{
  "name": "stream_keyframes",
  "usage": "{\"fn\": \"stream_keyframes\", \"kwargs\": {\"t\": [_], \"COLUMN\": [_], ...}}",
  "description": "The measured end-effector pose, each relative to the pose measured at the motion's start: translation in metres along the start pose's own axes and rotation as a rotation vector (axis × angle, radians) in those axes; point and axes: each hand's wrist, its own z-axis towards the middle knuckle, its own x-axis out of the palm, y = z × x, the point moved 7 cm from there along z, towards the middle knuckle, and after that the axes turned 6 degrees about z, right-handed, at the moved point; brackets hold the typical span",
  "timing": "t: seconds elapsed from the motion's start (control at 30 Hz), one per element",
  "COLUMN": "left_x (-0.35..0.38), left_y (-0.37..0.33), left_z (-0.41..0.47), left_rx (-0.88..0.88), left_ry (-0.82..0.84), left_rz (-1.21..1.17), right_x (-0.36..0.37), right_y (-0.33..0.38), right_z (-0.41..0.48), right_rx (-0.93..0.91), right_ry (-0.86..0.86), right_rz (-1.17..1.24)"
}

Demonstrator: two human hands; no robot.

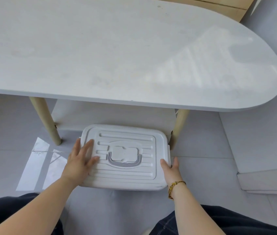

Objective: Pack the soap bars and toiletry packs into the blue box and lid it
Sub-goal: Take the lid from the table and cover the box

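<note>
A pale ribbed lid point(127, 175) with a grey fold-down handle point(125, 164) covers a box that stands on the floor, partly under the table's lower shelf. The box's walls and contents are hidden beneath the lid. My left hand point(81, 160) lies flat on the lid's left side, fingers spread. My right hand point(170, 167) clasps the lid's right edge, thumb on the outer side; a gold and dark bracelet is on that wrist. No soap bars or toiletry packs are in sight.
A white oval table point(117, 56) fills the upper view, on pale wooden legs point(45, 119). A lower shelf point(114, 114) sits behind the box. Grey tiled floor point(202, 175) surrounds it, with a raised step point(266, 180) at right. My dark-trousered knees are at the bottom.
</note>
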Motion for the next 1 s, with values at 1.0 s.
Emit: {"fn": "stream_keyframes", "kwargs": {"t": [1.0], "left_x": [-0.016], "left_y": [0.020], "left_z": [-0.007], "left_rx": [-0.369], "left_ry": [-0.155], "left_rz": [-0.577], "right_x": [-0.001], "right_y": [0.011], "right_z": [-0.004], "right_rx": [-0.235], "right_ry": [-0.215], "right_rz": [-0.168]}}
